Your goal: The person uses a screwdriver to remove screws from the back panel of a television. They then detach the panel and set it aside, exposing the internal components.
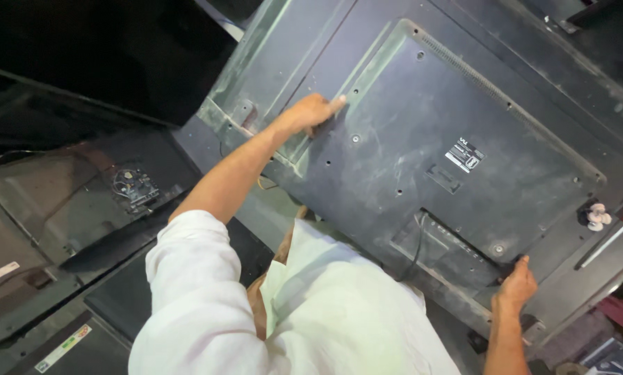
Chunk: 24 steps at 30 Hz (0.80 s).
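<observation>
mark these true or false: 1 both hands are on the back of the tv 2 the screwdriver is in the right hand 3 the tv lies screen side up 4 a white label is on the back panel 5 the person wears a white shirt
1. True. The left hand rests on the raised back cover of the television, and the right hand grips its lower edge.
2. False. The screwdriver, with an orange handle, lies on the panel by itself, apart from the right hand.
3. False. The dusty back panel with its screw holes faces up; the screen is not visible.
4. True. A small white label sits near the middle of the back cover.
5. True. The white shirt fills the lower part of the view.
</observation>
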Available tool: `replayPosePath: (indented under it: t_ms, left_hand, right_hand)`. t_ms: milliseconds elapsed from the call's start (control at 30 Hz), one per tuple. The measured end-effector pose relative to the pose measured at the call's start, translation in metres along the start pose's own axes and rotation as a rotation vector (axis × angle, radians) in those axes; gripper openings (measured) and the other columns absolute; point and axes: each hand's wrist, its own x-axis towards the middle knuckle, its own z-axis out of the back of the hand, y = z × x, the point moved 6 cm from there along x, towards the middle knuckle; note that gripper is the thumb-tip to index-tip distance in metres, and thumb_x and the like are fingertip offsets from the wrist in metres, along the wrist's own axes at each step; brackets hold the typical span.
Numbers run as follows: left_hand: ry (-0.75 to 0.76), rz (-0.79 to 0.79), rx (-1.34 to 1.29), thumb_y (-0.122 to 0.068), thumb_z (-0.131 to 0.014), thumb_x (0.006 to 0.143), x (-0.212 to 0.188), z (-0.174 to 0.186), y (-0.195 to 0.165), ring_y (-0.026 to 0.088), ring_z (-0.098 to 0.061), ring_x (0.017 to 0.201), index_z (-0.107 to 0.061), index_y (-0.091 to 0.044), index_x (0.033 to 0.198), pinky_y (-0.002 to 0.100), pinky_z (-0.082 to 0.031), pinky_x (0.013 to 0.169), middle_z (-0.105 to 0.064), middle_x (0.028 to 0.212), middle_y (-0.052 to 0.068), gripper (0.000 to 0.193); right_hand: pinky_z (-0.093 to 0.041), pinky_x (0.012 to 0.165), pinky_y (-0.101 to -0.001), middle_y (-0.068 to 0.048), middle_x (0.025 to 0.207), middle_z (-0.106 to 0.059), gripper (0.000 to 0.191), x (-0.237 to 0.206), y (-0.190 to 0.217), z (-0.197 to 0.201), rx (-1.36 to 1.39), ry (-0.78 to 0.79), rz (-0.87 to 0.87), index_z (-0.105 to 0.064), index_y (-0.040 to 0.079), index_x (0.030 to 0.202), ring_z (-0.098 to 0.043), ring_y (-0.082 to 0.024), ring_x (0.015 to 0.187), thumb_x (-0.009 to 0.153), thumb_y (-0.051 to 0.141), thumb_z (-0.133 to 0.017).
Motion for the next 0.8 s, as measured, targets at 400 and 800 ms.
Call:
replayPosePath:
  t_ms: [400, 800]
  left_hand:
    - [-0.033, -0.110, 0.049, -0.060, -0.063, 0.092, 0.008, 0.006, 0.010, 0.030, -0.073, 0.056, -0.071, 0.009, 0.080, 0.039, -0.060, 0.050, -0.069, 0.066, 0.019, 0.070]
    - [-0.724, -0.379, -0.050, -0.024, -0.065, 0.098, -0.096, 0.030, 0.043, 0.046, -0.061, 0.069, -0.072, 0.002, 0.088, 0.049, -0.050, 0.065, -0.064, 0.076, 0.025, 0.029]
  right_hand:
    - [-0.049, 0.069, -0.0484, -0.019, 0.068, -0.065, 0.066, 0.011, 0.025, -0.002, -0.847, 0.116, 0.306, -0.069, -0.006, 0.079, -0.063, -0.034, 0.067, 0.119, 0.043, -0.050]
    - [-0.053, 0.076, -0.0507, -0.023, 0.076, -0.070, 0.060, 0.013, 0.041, -0.007, -1.240, 0.120, 0.619, -0.077, 0.000, 0.085, -0.068, -0.044, 0.076, 0.116, 0.045, -0.051]
